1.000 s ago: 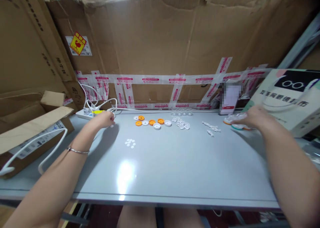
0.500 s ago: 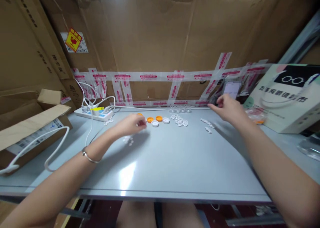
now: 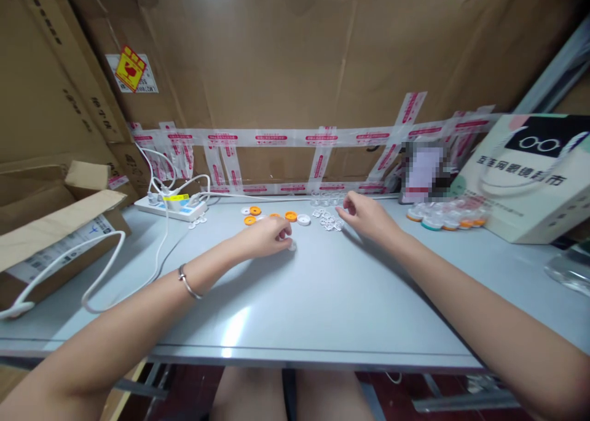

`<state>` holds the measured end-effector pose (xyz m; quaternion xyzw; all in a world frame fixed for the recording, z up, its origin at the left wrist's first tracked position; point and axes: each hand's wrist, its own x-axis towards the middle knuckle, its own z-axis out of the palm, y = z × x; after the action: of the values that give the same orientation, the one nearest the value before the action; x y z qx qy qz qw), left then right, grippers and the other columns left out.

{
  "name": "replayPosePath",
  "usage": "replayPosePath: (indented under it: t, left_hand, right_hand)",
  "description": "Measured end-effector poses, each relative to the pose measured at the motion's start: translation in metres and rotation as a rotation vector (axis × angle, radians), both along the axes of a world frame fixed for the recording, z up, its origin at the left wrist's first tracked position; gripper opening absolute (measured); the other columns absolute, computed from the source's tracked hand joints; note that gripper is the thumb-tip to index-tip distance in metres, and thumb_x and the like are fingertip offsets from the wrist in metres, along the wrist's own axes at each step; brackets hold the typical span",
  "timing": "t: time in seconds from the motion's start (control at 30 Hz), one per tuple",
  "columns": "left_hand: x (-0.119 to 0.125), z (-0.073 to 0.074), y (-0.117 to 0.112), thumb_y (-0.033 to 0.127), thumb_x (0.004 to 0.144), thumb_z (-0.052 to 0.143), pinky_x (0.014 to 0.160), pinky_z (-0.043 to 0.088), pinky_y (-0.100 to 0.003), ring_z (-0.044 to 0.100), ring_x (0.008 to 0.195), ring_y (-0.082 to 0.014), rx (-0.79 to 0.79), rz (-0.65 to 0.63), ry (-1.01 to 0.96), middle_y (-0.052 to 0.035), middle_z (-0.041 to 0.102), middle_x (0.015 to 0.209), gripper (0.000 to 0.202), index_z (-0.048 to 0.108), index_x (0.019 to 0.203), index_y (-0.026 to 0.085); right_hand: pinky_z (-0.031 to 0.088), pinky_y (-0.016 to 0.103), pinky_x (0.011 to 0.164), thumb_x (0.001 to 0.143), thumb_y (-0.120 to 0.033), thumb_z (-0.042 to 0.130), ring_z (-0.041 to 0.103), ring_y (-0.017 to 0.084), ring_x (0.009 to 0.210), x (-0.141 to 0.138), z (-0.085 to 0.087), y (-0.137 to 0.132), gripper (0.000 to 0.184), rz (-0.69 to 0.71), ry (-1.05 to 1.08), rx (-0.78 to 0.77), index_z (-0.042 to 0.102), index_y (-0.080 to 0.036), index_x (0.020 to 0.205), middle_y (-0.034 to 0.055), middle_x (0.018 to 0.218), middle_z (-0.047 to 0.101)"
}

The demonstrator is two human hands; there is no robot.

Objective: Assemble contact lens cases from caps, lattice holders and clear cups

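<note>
My left hand [image 3: 271, 236] is closed in a pinch just above the table. A small whitish round piece [image 3: 292, 246] shows at its fingertips, too small to make out fully. Behind that hand lie orange round caps [image 3: 291, 216] and a white round cap [image 3: 303, 220], some partly hidden by my fingers. My right hand [image 3: 364, 215] is beside a cluster of small white openwork plastic pieces [image 3: 328, 220], its fingers curved, thumb and forefinger apart. Clear small cups [image 3: 326, 198] stand in a row behind the cluster, close to the right fingertips.
A white power strip [image 3: 177, 209] with cables lies at left, near an open cardboard box [image 3: 59, 249]. At right, capped clear containers [image 3: 445, 217] sit before a paper bag [image 3: 525, 175]. A phone [image 3: 421, 172] leans at the back against large cardboard [image 3: 276, 70].
My right hand has moved left from near the phone to the white pieces and clear cups. My left hand has shifted right, with a small whitish piece now showing at its fingertips.
</note>
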<state>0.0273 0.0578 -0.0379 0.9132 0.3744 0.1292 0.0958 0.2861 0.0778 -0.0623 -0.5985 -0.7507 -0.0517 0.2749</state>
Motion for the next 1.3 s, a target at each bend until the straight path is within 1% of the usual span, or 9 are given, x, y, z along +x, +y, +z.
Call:
replayPosePath:
  t: [0.17, 0.33, 0.47, 0.6, 0.7, 0.87, 1.0, 1.13, 1.3]
  left_hand:
    - [-0.044, 0.015, 0.019, 0.029, 0.078, 0.047, 0.063, 0.044, -0.025, 0.059, 0.071, -0.0169, 0.050, 0.167, -0.098, -0.0049, 0.066, 0.080, 0.018, 0.062, 0.080, 0.017]
    - [-0.085, -0.003, 0.046, 0.027, 0.077, 0.043, 0.069, 0.044, -0.032, 0.059, 0.076, -0.0216, 0.112, 0.304, -0.092, -0.0104, 0.065, 0.084, 0.022, 0.061, 0.082, 0.015]
    - [-0.097, -0.016, 0.055, 0.028, 0.076, 0.044, 0.074, 0.044, -0.033, 0.059, 0.081, -0.0225, 0.120, 0.308, -0.072, -0.0100, 0.065, 0.087, 0.023, 0.060, 0.086, 0.015]
    - [-0.092, -0.024, 0.052, 0.036, 0.078, 0.046, 0.078, 0.045, -0.032, 0.058, 0.087, -0.0218, 0.105, 0.273, -0.075, -0.0089, 0.064, 0.096, 0.028, 0.059, 0.095, 0.018]
    - [-0.084, -0.029, 0.049, 0.040, 0.077, 0.049, 0.078, 0.045, -0.031, 0.059, 0.084, -0.0208, 0.087, 0.240, -0.077, -0.0075, 0.064, 0.094, 0.027, 0.060, 0.091, 0.020]
    - [-0.077, -0.037, 0.049, 0.035, 0.079, 0.046, 0.074, 0.044, -0.031, 0.058, 0.078, -0.0204, 0.102, 0.250, -0.113, -0.0080, 0.061, 0.088, 0.022, 0.059, 0.081, 0.018]
    - [-0.077, -0.033, 0.047, 0.035, 0.076, 0.051, 0.070, 0.043, -0.032, 0.057, 0.074, -0.0218, 0.123, 0.282, -0.155, -0.0064, 0.062, 0.078, 0.018, 0.056, 0.074, 0.018]
    - [-0.064, -0.022, 0.027, 0.036, 0.080, 0.051, 0.072, 0.043, -0.029, 0.058, 0.083, -0.0196, 0.151, 0.306, -0.256, -0.0049, 0.063, 0.090, 0.019, 0.054, 0.086, 0.019]
    - [-0.027, -0.016, -0.010, 0.033, 0.081, 0.055, 0.079, 0.043, -0.030, 0.058, 0.092, -0.0186, 0.009, 0.033, -0.386, -0.0046, 0.063, 0.099, 0.020, 0.053, 0.096, 0.019]
  right_hand:
    - [0.034, 0.027, 0.058, 0.080, -0.030, 0.046, 0.050, 0.017, 0.063, -0.013, 0.002, -0.007, 0.015, 0.102, 0.026, -0.009, 0.042, -0.022, 0.069, 0.0023, 0.069, 0.055]
    - [0.039, 0.028, 0.063, 0.083, -0.030, 0.044, 0.052, 0.017, 0.067, -0.021, 0.004, -0.014, 0.015, 0.250, 0.063, -0.038, 0.048, -0.021, 0.072, 0.0032, 0.072, 0.057]
    - [0.042, 0.029, 0.067, 0.083, -0.029, 0.046, 0.055, 0.016, 0.071, -0.035, 0.000, -0.020, 0.016, 0.409, 0.141, -0.113, 0.055, -0.020, 0.074, 0.0034, 0.075, 0.060]
    - [0.046, 0.030, 0.070, 0.081, -0.030, 0.051, 0.057, 0.017, 0.075, -0.060, -0.012, -0.030, 0.015, 0.516, 0.210, -0.213, 0.061, -0.020, 0.088, 0.0049, 0.084, 0.061]
    - [0.047, 0.033, 0.073, 0.078, -0.031, 0.057, 0.057, 0.018, 0.080, -0.076, -0.022, -0.035, 0.024, 0.530, 0.184, -0.233, 0.061, -0.020, 0.099, 0.0065, 0.088, 0.058]
    - [0.048, 0.034, 0.077, 0.080, -0.028, 0.055, 0.056, 0.018, 0.084, -0.082, -0.028, -0.036, 0.016, 0.548, 0.227, -0.283, 0.062, -0.020, 0.092, 0.0068, 0.091, 0.054]
    - [0.048, 0.033, 0.076, 0.079, -0.028, 0.056, 0.057, 0.016, 0.081, -0.078, -0.027, -0.037, 0.014, 0.612, 0.275, -0.317, 0.061, -0.022, 0.090, 0.0051, 0.091, 0.053]
    - [0.048, 0.032, 0.074, 0.076, -0.031, 0.060, 0.056, 0.016, 0.080, -0.076, -0.025, -0.040, 0.030, 0.607, 0.302, -0.367, 0.057, -0.020, 0.103, 0.0046, 0.089, 0.055]
    - [0.046, 0.032, 0.074, 0.070, -0.035, 0.066, 0.054, 0.015, 0.079, -0.071, -0.023, -0.037, 0.046, 0.591, 0.436, -0.494, 0.048, -0.020, 0.109, 0.0029, 0.087, 0.057]
